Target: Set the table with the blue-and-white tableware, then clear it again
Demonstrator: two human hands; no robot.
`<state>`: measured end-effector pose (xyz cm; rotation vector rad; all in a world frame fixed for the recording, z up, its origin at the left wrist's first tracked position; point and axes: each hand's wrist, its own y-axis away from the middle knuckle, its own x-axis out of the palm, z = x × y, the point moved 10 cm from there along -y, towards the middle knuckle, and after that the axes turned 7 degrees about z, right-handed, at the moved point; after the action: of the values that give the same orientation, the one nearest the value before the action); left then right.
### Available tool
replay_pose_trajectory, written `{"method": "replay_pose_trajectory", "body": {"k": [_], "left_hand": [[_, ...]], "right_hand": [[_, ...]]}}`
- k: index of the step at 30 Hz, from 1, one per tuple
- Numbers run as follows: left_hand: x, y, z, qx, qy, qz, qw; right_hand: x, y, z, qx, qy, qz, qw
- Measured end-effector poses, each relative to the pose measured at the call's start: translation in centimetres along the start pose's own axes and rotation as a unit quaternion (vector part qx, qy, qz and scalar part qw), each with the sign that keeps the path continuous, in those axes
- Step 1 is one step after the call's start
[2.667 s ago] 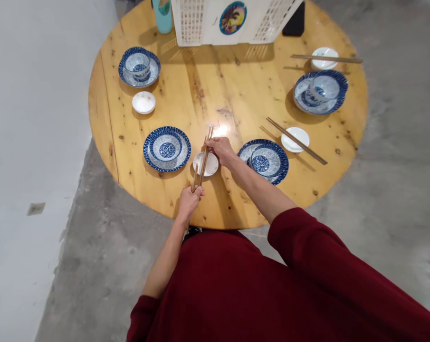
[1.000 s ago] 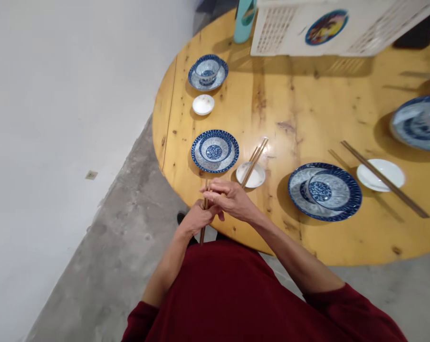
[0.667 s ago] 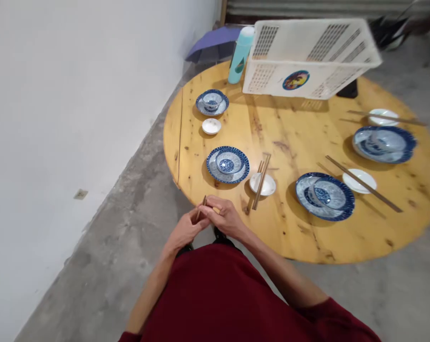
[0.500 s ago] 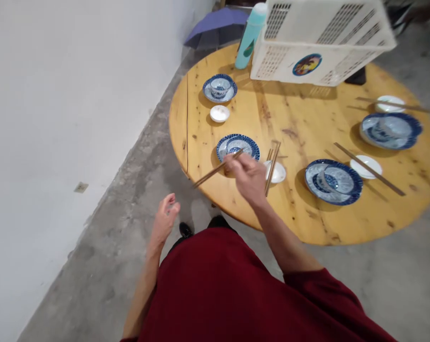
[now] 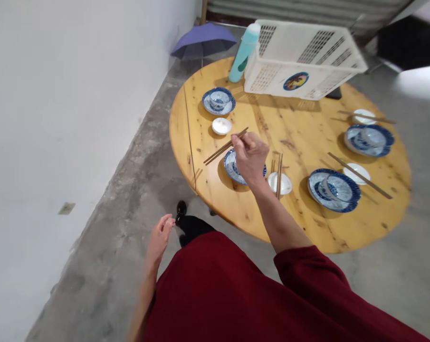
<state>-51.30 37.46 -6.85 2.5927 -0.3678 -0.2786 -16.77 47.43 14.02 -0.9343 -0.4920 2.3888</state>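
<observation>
My right hand (image 5: 250,156) is closed on a pair of wooden chopsticks (image 5: 224,147) and holds them above the round wooden table (image 5: 307,128), over a blue-patterned plate with a bowl (image 5: 232,169). The sticks point left toward a small white saucer (image 5: 222,126). Farther back stands another blue plate with a bowl (image 5: 218,100). My left hand (image 5: 159,237) hangs by my side off the table, fingers loosely curled, holding nothing. Another pair of chopsticks (image 5: 278,169) lies across a white saucer (image 5: 280,183) right of my hand.
A white plastic basket (image 5: 300,59) and a teal bottle (image 5: 243,46) stand at the table's far side. Two more blue plate settings (image 5: 334,190) (image 5: 369,139) with saucers and chopsticks are on the right. A white wall runs along the left; a purple umbrella (image 5: 204,42) lies on the floor.
My hands held chopsticks together at the table edge. The right hand then took the pair and lifted it over the table toward the back left. The left hand let go and dropped to my side.
</observation>
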Motion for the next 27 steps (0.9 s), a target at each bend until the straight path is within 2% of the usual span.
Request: {"method": "replay_pose_trajectory", "body": {"k": [6, 10, 15, 21, 24, 27], "left_hand": [[-4.3, -7.2, -3.4, 0.0, -0.022, 0.012, 1.0], [-5.4, -12.0, -7.2, -0.001, -0.058, 0.039, 0.998], [-4.2, -16.8, -11.6, 0.009, -0.084, 0.102, 0.991], [-1.1, -20.6, -16.0, 0.057, -0.11, 0.164, 0.979], [0.8, -22.3, -19.1, 0.114, -0.145, 0.191, 0.964], [2.6, -23.8, -23.0, 0.199, -0.198, 0.212, 0.936]], "right_hand": [[3.8, -4.6, -0.6, 0.0, 0.014, -0.017, 1.0], [5.9, -6.5, -1.4, 0.019, 0.005, -0.013, 1.0], [7.2, -7.6, -2.0, 0.029, 0.003, 0.001, 1.0], [7.5, -8.0, -1.9, 0.035, 0.027, 0.001, 0.999], [7.3, -8.3, -2.2, 0.066, 0.038, -0.003, 0.997], [6.7, -8.7, -2.6, 0.107, 0.045, -0.018, 0.993]]}}
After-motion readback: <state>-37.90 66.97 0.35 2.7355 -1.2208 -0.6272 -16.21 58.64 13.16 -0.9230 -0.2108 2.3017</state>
